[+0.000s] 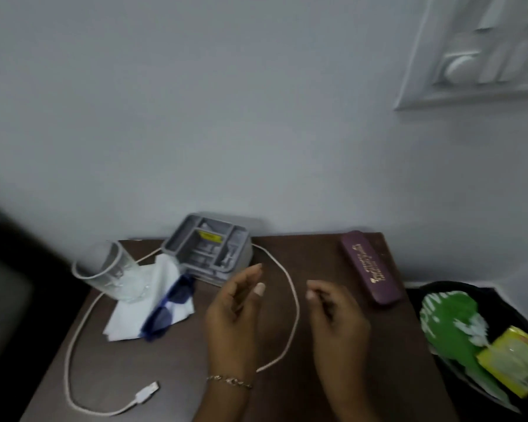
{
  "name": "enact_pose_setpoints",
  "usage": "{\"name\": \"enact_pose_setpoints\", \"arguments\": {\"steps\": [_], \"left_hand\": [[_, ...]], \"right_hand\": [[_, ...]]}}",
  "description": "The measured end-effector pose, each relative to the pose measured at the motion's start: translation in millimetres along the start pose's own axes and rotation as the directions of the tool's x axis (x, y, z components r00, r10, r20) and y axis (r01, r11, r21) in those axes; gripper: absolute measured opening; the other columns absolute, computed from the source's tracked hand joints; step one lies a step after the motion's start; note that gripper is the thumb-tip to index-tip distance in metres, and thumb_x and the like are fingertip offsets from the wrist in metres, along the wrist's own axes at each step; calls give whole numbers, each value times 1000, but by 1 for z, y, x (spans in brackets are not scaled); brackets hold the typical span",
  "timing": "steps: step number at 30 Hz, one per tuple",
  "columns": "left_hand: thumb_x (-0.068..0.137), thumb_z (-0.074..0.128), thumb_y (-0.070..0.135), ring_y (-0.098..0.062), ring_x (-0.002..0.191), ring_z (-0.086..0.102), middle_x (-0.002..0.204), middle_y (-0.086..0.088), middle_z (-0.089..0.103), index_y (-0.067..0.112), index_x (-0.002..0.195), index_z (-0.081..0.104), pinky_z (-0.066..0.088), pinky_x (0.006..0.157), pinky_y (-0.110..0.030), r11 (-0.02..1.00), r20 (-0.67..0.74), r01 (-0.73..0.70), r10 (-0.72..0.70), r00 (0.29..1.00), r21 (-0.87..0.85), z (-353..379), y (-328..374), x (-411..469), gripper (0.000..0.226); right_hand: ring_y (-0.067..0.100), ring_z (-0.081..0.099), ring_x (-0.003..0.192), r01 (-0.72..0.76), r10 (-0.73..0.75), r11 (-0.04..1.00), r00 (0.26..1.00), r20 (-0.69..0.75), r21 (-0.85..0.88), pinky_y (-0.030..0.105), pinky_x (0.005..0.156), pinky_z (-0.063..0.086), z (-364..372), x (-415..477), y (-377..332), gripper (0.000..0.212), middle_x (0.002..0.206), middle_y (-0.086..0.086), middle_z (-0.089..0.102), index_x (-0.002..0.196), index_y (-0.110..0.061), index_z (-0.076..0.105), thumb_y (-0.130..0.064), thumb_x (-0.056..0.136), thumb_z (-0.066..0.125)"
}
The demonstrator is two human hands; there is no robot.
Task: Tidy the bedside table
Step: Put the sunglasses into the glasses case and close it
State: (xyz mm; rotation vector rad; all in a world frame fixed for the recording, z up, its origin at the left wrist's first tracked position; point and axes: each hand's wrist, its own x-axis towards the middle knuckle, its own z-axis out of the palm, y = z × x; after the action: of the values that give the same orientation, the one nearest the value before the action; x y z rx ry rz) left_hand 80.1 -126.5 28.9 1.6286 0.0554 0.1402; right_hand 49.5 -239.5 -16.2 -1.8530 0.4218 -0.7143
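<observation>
A brown bedside table (177,370) holds a loose white charging cable (293,300) that loops from the back to a USB plug (147,391) near the front. Blue sunglasses (168,309) lie on a white cloth (128,318) beside an empty drinking glass (110,272). A grey compartment organiser (208,248) stands at the back, and a maroon case (369,269) lies at the right. My left hand (235,318) and my right hand (336,321) hover above the middle of the table, fingers loosely curled, holding nothing.
The table stands against a white wall. A wall switch panel (482,53) is at the upper right. To the right, a black bin (500,318) holds green and yellow wrappers. A dark piece of furniture (9,300) borders the left side.
</observation>
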Motion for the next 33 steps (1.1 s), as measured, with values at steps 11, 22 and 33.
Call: {"name": "enact_pose_setpoints", "arguments": {"steps": [11,22,33], "left_hand": [[82,64,9,-26,75,54,89,-10,61,17,103,61,46,71,-35,934,-510,356,-291,810,32,-142,-77,18,22],[86,58,5,-19,73,61,90,-14,66,12,97,67,49,82,-35,883,-418,456,-459,784,-113,-148,-95,23,16],[85,61,11,-19,88,66,89,-3,73,20,86,72,52,88,-37,892,-181,411,-379,907,188,-126,-83,11,14]], "right_hand": [[19,49,121,415,-201,900,669,716,-135,29,102,40,162,-27,-44,44,134,3,52,129,-14,51,-8,87,43],[27,59,67,775,-288,588,468,836,-231,29,53,41,178,-8,-41,17,67,5,57,64,-14,55,1,60,60],[19,50,94,522,-41,776,602,797,-354,32,78,40,108,-6,-16,14,95,1,57,88,-19,65,-10,83,56]]}}
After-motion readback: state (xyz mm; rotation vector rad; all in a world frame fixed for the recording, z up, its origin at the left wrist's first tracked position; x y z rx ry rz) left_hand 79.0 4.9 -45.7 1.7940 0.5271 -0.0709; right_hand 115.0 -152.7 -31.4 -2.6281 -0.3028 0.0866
